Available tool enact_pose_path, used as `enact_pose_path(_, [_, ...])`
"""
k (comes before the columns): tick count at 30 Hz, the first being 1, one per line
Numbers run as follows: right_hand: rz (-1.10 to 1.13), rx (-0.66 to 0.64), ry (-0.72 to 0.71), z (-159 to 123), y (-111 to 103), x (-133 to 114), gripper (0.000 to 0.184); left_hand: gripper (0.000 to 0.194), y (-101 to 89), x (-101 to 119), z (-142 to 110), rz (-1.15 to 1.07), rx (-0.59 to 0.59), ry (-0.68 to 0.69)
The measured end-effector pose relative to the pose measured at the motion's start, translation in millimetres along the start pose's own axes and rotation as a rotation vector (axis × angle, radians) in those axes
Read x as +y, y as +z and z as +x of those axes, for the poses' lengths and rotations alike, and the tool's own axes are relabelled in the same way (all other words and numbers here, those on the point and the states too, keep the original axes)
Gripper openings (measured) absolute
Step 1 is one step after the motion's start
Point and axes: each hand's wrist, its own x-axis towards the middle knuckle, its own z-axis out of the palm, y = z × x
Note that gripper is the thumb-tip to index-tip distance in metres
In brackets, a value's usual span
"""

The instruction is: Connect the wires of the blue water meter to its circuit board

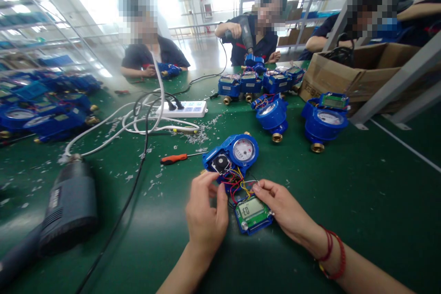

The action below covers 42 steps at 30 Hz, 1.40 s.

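Note:
An opened blue water meter (231, 157) lies on the green table (361, 202) just ahead of me, its dial up. Red, yellow and black wires (237, 184) run from it to a green circuit board with an LCD (253, 212) lying nearer me. My left hand (206, 213) is curled, its thumb and fingers pinched at the wires by the board's left side. My right hand (284, 209) grips the board's right edge, the fingertips at the wires near its top corner. Red cords circle my right wrist.
A dark heat gun (67, 204) lies at the left with its black cable. An orange screwdriver (177, 158), a white power strip (186, 109), plastic scraps, more blue meters (324, 121) and a cardboard box (358, 73) sit further out. Three other people work at the far side.

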Motion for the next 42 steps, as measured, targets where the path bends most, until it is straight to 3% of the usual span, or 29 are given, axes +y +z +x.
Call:
enact_pose_path(3, [-0.127, 0.025, -0.05, 1, -2, 3, 0.028, 0.033, -1.9, 2, -2, 0.077, 0.092, 0.209])
enact_pose_path(10, [-0.464, 0.036, -0.239, -3, -1, 5, 0.024, 0.043, 2.8, 12, 2, 0.174, -0.133, 0.367])
enact_pose_path(16, [-0.805, 0.166, -0.415, -10, 4, -1, 0.017, 0.02, 4.0, 10, 2, 0.136, -0.09, 0.336])
enact_pose_path(21, [-0.836, 0.253, -0.573, -13, 5, -6, 0.007, 0.021, 4.2, 10, -1, 0.071, -0.155, 0.3])
enact_pose_path(26, [-0.85, 0.251, -0.669, -13, 4, -5, 0.004, 0.017, 3.8, 13, -1, -0.038, -0.194, 0.237])
enact_pose_path(31, [-0.816, 0.244, -0.617, -13, 4, -4, 0.002, 0.005, -1.5, 12, 5, -0.418, -0.31, -0.112])
enact_pose_path(35, [-0.772, 0.294, -0.452, -11, 1, -5, 0.006, 0.009, -7.0, 8, 9, -0.484, -0.181, -0.301])
enact_pose_path(38, [-0.698, 0.253, -0.358, -7, -2, -6, 0.013, 0.02, -8.2, 6, 8, -0.289, -0.118, -0.195])
enact_pose_path(42, [-0.576, 0.169, -0.265, -4, -5, -6, 0.023, 0.006, -4.1, 9, 2, -0.121, -0.123, 0.058])
